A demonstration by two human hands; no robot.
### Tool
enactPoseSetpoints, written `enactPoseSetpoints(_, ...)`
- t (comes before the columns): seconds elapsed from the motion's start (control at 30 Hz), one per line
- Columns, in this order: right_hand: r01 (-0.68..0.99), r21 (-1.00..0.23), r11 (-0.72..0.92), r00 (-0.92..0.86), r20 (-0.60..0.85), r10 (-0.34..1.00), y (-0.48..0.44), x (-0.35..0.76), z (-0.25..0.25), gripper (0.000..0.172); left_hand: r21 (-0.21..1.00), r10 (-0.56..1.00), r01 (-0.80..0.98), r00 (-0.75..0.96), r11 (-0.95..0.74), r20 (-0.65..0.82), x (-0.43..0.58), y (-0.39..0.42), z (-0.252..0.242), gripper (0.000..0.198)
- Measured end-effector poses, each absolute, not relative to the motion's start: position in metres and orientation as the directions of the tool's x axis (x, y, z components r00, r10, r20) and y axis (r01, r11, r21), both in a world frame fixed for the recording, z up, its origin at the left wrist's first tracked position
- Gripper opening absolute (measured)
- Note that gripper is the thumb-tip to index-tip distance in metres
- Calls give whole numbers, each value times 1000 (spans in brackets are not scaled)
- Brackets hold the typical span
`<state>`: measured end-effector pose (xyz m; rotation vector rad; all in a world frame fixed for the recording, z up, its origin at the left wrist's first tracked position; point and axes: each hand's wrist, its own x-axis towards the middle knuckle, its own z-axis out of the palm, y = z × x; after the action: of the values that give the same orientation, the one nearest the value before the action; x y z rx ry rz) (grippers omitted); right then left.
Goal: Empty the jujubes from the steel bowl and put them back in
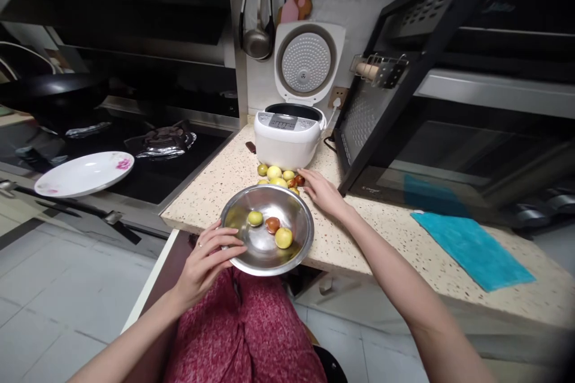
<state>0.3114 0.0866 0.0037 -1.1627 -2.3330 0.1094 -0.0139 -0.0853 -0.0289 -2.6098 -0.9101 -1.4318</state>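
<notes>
A shallow stainless steel bowl (299, 215) juts over the counter's front edge. In it lie two yellow-green fruits (283, 237) and one reddish-brown fruit (272, 225), all jujube-like. My left hand (211, 260) grips the bowl's left rim, fingers laid over the inside; its thumb is hidden. Behind the bowl, several more yellow-green fruits (274, 173) and a few dark red ones (299, 180) are heaped against the rice cooker. My right hand (322, 192) reaches to the heap's right side with fingers stretched out, the fingertips at a dark red fruit.
A white rice cooker (283, 146) stands at the back with its lid up. On the left, a flowered white plate (83, 175) overlaps the stove's front edge, and a black wok (49, 93) sits behind it. A microwave (471, 149) and a turquoise cloth (476, 251) are right.
</notes>
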Motion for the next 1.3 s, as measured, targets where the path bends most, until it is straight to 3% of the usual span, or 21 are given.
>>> enactPoseSetpoints(0.1, 708, -330, 625, -498, 393, 773, 90, 311, -1, 48, 233, 466, 501, 410, -834, 784, -14, -85, -28, 26)
enactPoseSetpoints(0.33, 730, -354, 585, -462, 376, 803, 89, 309, 4, 20, 251, 473, 483, 418, -839, 775, -14, -85, -28, 26)
enactPoseSetpoints(0.47, 663, -424, 617, -394, 503, 769, 84, 307, 12, 18, 263, 484, 486, 413, -834, 771, -15, -85, -29, 26)
enactPoseSetpoints(0.6, 451, -512, 731, -362, 644, 674, 65, 298, 32, 22, 270, 492, 487, 417, -831, 764, -15, -85, -28, 26)
enactPoseSetpoints(0.73, 236, -540, 808, -649, 531, 545, 41, 286, 46, 26, 277, 490, 477, 412, -834, 768, -13, -85, -26, 26)
enactPoseSetpoints(0.83, 197, -576, 793, -786, 391, 480, 33, 282, 47, 25, 284, 493, 473, 409, -834, 768, -12, -85, -26, 27)
enactPoseSetpoints(1.03, 270, -591, 760, -825, 265, 499, 31, 280, 50, 23, 291, 499, 473, 406, -832, 766, -12, -85, -28, 27)
enactPoseSetpoints(1.3, 315, -551, 772, -840, 218, 498, 35, 279, 45, 25, 290, 500, 475, 408, -831, 764, -12, -85, -27, 26)
